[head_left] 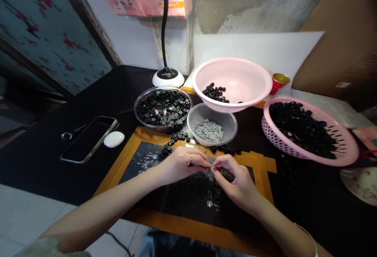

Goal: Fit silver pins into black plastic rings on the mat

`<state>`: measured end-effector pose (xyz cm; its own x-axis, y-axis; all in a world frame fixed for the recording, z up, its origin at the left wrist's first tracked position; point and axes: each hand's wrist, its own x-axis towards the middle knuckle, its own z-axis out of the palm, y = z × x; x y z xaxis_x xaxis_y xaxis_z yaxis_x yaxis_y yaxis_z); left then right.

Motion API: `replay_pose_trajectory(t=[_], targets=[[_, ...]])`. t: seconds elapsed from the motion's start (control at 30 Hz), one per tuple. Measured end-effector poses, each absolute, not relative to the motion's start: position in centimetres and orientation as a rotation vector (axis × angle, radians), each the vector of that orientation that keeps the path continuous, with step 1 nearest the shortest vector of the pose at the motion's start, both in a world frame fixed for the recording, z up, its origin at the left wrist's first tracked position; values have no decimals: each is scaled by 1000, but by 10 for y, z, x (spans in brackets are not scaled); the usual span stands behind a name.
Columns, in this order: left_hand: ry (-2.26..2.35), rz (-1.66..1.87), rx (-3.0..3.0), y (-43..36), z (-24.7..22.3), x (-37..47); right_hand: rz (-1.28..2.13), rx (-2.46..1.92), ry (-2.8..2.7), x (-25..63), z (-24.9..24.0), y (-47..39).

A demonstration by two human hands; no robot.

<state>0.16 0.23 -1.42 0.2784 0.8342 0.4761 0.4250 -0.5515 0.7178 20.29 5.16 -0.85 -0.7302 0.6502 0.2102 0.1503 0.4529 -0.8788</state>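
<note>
My left hand (185, 164) and my right hand (235, 178) meet over a dark mat (182, 198) edged with brown tape. The fingertips of both are pinched together at one spot, and whatever small thing lies between them is too hidden to name. Just beyond the hands stands a clear bowl of small metal screws (208, 130). Loose black round pieces (173, 143) lie by my left hand, and more of them sit in front of the screw bowl. A clear round dish (140, 121) behind them is full of flat black discs with centre holes.
A pink basket (250, 68) with some black pieces stands at the back. Another pink basket (271, 139), heaped with black parts, is at the right. To the left lie a phone (90, 139) and a white oval object (114, 139). A lamp base (167, 78) and red cup (278, 84) are behind.
</note>
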Motion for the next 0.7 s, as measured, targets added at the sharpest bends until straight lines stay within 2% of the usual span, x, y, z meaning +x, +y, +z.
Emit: replay_pose_trajectory(t=[0.23,0.33,0.4,0.6,0.7], targets=[[1115,1234,2040,2,-13,5,1363,-652,-2159,201,-12,51],[1164,1254,1992,3,-11,6,1301,-686,-2199,202,-7,56],[1211,1266,1951,4,-9,5,1083,-780,-2264,209,2,65],[1319,1251,1839,6,-4,-2,107,-1240,-2589,267,24,109],[1328,1240,1819,6,-4,-3,-150,-1483,-2702,294,20,120]])
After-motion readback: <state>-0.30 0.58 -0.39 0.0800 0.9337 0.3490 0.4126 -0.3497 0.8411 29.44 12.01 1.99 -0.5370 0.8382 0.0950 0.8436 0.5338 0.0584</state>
